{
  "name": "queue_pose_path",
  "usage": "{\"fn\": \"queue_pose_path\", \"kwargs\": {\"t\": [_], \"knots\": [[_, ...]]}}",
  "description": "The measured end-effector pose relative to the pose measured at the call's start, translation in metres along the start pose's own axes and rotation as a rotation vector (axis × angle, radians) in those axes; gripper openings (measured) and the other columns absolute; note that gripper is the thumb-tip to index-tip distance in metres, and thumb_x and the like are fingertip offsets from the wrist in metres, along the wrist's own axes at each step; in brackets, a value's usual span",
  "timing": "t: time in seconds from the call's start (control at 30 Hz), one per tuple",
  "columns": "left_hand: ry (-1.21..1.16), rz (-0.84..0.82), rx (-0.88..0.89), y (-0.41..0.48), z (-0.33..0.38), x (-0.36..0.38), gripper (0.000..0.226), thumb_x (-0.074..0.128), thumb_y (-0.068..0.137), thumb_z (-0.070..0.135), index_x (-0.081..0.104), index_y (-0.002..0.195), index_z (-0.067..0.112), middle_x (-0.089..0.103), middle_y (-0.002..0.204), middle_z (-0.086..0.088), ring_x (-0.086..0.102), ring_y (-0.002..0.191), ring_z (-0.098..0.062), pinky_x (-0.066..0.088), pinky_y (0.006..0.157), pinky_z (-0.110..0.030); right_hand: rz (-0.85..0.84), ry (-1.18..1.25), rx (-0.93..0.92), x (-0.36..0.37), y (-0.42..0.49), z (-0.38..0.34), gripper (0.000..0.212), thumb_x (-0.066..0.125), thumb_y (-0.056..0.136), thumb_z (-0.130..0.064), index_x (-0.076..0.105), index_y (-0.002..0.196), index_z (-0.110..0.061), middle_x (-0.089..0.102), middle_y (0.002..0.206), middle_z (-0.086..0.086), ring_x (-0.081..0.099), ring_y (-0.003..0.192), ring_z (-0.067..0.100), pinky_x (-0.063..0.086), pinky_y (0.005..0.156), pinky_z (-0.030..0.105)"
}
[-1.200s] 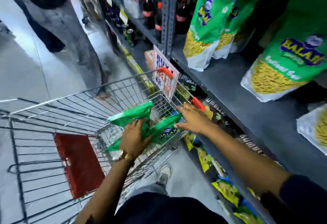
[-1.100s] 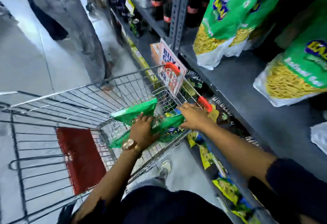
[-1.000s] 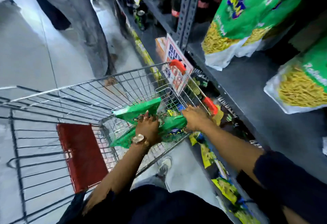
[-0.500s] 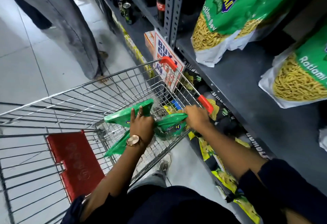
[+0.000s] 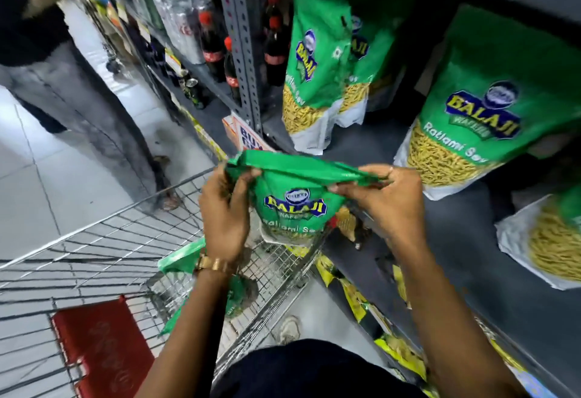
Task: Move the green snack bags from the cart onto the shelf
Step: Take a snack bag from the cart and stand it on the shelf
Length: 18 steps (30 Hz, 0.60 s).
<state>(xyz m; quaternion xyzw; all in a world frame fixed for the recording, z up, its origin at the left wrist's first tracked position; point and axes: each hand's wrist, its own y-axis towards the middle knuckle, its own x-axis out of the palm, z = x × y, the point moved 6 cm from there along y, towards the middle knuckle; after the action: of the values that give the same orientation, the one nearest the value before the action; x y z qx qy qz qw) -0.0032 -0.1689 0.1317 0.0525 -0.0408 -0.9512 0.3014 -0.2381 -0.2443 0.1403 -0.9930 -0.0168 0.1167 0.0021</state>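
A green snack bag (image 5: 294, 199) hangs upright above the wire cart (image 5: 103, 240), close to the front edge of the grey shelf (image 5: 465, 240). My left hand (image 5: 224, 218) pinches its top left corner, and my right hand (image 5: 388, 206) pinches the top seam on the right. Another green bag (image 5: 185, 259) lies lower in the cart's seat section, partly hidden by my left forearm. On the shelf stand more green bags: two at the back left (image 5: 314, 64), one large at the right (image 5: 484, 105), and one cut off by the right edge (image 5: 550, 237).
A person in grey trousers (image 5: 78, 92) stands in the aisle beyond the cart. Cola bottles (image 5: 213, 42) fill the shelf bay past the grey upright post (image 5: 242, 36). A red seat flap (image 5: 100, 344) lies in the cart. Yellow packets (image 5: 355, 297) line the shelf below.
Both hands have lifted one green bag out of the cart's seat section, up toward the shelf. The view has tilted up and more of the shelf shows.
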Motion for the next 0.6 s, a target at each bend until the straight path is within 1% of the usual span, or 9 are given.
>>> {"fn": "queue_pose_path", "kwargs": {"t": [0.07,0.17,0.23,0.3,0.33,0.4,0.47,0.5,0.6], "knots": [[-0.052,-0.040,0.070,0.011,0.031,0.014,0.006,0.065,0.080,0.042,0.070,0.079,0.039,0.071,0.085,0.003,0.065,0.082,-0.020,0.055,0.077,-0.066,0.075,0.094,-0.089,-0.023,-0.003,-0.033,0.024,0.090,0.056,-0.009,0.077,0.076,-0.011,0.077,0.065,-0.007,0.072,0.059,0.007,0.054,0.049,0.020],[-0.097,-0.174,0.177,0.023,0.069,0.048,0.008,0.063,0.087,0.034,0.070,0.087,0.038,0.072,0.093,-0.001,0.066,0.087,-0.021,0.055,0.077,-0.066,0.190,0.077,-0.195,-0.060,-0.011,-0.065,0.027,0.089,0.060,-0.018,0.077,0.083,-0.011,0.078,0.074,-0.009,0.074,0.068,0.008,0.059,0.059,0.025],[-0.128,-0.246,0.202,0.030,0.086,0.071,0.011,0.062,0.092,0.024,0.071,0.091,0.030,0.073,0.093,-0.002,0.067,0.085,-0.021,0.056,0.078,-0.060,0.287,-0.002,-0.226,-0.081,-0.013,-0.075,0.025,0.088,0.060,-0.028,0.077,0.080,-0.018,0.077,0.071,-0.014,0.071,0.064,0.003,0.059,0.060,0.029],[-0.124,-0.312,0.224,0.036,0.097,0.098,0.011,0.060,0.094,0.017,0.070,0.100,0.020,0.074,0.098,-0.007,0.070,0.089,-0.025,0.055,0.081,-0.055,0.400,-0.104,-0.230,-0.103,-0.014,-0.080,0.033,0.085,0.059,-0.042,0.076,0.082,-0.019,0.077,0.074,-0.010,0.072,0.068,0.009,0.061,0.067,0.040],[-0.118,-0.343,0.217,0.038,0.100,0.111,0.012,0.060,0.095,0.016,0.068,0.103,0.013,0.073,0.103,-0.013,0.070,0.094,-0.030,0.055,0.080,-0.059,0.449,-0.150,-0.232,-0.113,-0.014,-0.081,0.040,0.083,0.059,-0.048,0.075,0.085,-0.018,0.077,0.076,-0.007,0.073,0.070,0.014,0.060,0.069,0.044],[-0.084,-0.376,0.171,0.041,0.101,0.135,0.016,0.060,0.095,0.019,0.065,0.099,0.005,0.072,0.094,-0.008,0.070,0.084,-0.027,0.058,0.064,-0.063,0.525,-0.227,-0.239,-0.130,-0.010,-0.081,0.050,0.079,0.059,-0.056,0.074,0.088,-0.016,0.077,0.077,0.001,0.073,0.073,0.022,0.058,0.070,0.046],[-0.055,-0.385,0.159,0.040,0.100,0.154,0.017,0.061,0.094,0.021,0.062,0.086,0.007,0.068,0.069,0.010,0.067,0.063,-0.010,0.061,0.048,-0.045,0.586,-0.274,-0.222,-0.144,-0.005,-0.078,0.051,0.078,0.059,-0.059,0.071,0.081,-0.012,0.074,0.071,0.003,0.068,0.068,0.023,0.056,0.066,0.042],[-0.045,-0.392,0.152,0.039,0.099,0.163,0.020,0.062,0.094,0.022,0.061,0.085,0.005,0.067,0.066,0.010,0.066,0.061,-0.008,0.061,0.046,-0.044,0.616,-0.306,-0.198,-0.150,-0.002,-0.076,0.052,0.078,0.059,-0.059,0.068,0.074,-0.010,0.071,0.066,0.003,0.063,0.064,0.023,0.053,0.061,0.039],[-0.021,-0.388,0.131,0.038,0.094,0.178,0.035,0.062,0.094,0.027,0.060,0.104,-0.006,0.071,0.094,-0.024,0.072,0.083,-0.038,0.057,0.056,-0.063,0.665,-0.392,-0.086,-0.158,0.008,-0.068,0.055,0.078,0.060,-0.060,0.061,0.070,-0.009,0.069,0.071,0.012,0.065,0.071,0.034,0.048,0.064,0.037]]}}
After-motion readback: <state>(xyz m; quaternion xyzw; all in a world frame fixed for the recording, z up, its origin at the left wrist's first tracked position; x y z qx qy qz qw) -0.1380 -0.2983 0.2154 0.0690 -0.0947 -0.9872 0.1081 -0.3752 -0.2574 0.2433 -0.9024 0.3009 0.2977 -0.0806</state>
